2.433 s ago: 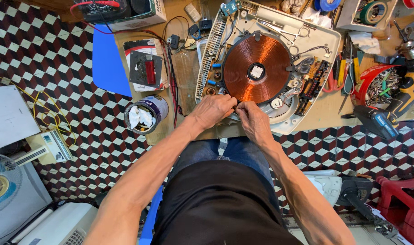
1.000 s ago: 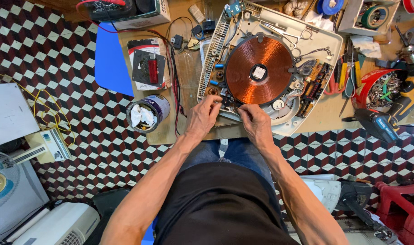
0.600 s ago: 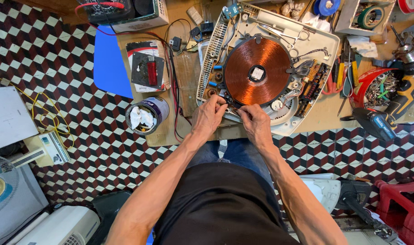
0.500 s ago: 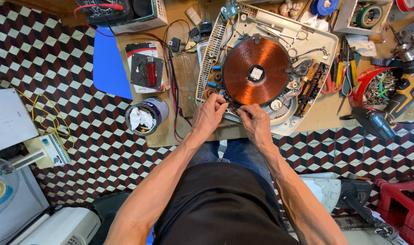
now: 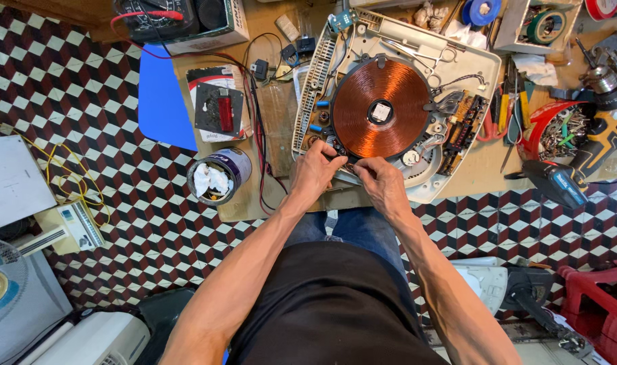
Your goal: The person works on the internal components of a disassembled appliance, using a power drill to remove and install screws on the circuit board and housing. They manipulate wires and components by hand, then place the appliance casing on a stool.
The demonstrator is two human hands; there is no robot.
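An opened induction cooker [image 5: 470, 64] lies on the low workbench, its round copper coil [image 5: 381, 108] and circuit board exposed. My left hand [image 5: 316, 173] and my right hand [image 5: 381, 185] meet at the cooker's near edge, just below the coil. Both pinch at small parts there, fingertips close together. What sits between the fingers is too small to make out.
A tin can [image 5: 218, 177] stuffed with rag stands left of my hands. A meter with red leads [image 5: 156, 17] sits at the back left beside a blue board [image 5: 161, 101]. Pliers, screwdrivers and a red tray of screws [image 5: 558, 128] crowd the right. Appliances lie on the checkered floor [image 5: 85, 88].
Both hands stay at the cooker's near edge with only small finger movements. The view has shifted slightly.
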